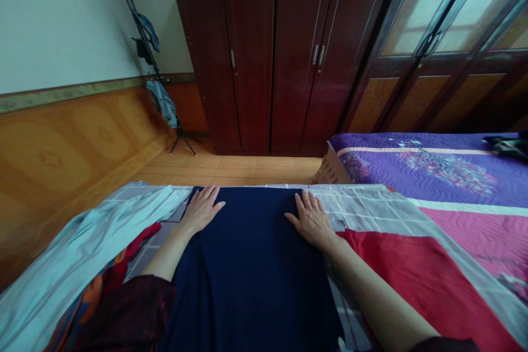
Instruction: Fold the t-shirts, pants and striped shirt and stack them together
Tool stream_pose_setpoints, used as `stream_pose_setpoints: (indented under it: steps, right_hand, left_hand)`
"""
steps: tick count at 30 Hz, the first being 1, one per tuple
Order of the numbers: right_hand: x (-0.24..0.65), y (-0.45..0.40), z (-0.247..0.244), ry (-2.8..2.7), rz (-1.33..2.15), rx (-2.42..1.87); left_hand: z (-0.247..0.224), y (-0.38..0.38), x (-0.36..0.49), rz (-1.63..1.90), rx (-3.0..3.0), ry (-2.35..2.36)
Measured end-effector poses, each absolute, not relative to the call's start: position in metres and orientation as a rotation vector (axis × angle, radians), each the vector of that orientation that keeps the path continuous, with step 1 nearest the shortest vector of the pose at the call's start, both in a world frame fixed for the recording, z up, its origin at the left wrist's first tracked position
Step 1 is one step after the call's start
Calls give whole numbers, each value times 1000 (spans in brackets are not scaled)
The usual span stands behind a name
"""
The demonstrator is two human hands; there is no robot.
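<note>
Resting open on a length of navy cloth (251,264), the left hand (202,210) and right hand (311,220) sit near its far edge in the head view, fingers splayed and palms down. Neither grip holds anything pinched or gathered; both lie wide and flat on the fabric. The cloth runs in one long panel from that straight far edge back toward the person, laid out on a bed with a grey-checked, red and pink spread (412,280). It looks mostly smooth by now, with a soft ridge trailing back from the left hand and no sharp folds showing across it. The matte, fine-woven surface drapes softly. Left of it lies a crumpled pale blue cloth (78,247), with a dark maroon cloth (124,313) bunched by the left forearm. Beyond the bed, a second bed with a wavy-stitched purple quilt (424,168) meets a woven basket (332,168) at its corner. Glossy dark wooden wardrobe doors (251,55) stand across a tiled floor (231,170), and a slim coat stand (144,49) carries hanging clothes by the wall.
</note>
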State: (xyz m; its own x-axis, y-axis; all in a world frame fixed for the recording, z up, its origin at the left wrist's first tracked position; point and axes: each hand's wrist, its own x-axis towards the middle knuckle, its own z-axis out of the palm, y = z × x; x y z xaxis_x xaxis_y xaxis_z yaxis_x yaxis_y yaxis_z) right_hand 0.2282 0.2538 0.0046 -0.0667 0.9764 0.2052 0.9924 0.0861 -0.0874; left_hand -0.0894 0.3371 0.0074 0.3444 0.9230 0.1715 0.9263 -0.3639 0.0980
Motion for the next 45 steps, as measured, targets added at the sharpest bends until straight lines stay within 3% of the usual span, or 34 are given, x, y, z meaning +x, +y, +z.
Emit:
stream_pose_setpoints:
  steps: [7, 15, 21, 27, 32, 38, 45]
  right_hand:
    - [200, 239, 3, -2522, 41, -1471]
    - [224, 252, 3, -2249, -67, -1945]
    - [188, 233, 6, -2560, 96, -1446]
    - [210, 251, -3, -2390, -20, -1746]
    - [215, 257, -10, -2396, -94, -1746]
    - [213, 258, -14, -2410, -133, -1773]
    - [214, 261, -17, -2397, -156, -1766]
  left_hand:
    - [14, 303, -40, -191, -3002, -1350]
    - [0, 322, -69, -82, -2559, -1877]
    - [0, 309, -44, -74, -2934, -1345]
    - [16, 300, -56, 15, -2738, -1705]
    - [17, 225, -88, 68, -3031, -1223]
    - [6, 185, -170, -15, -2457, -1887]
    - [4, 115, -184, -435, -2426, -1997]
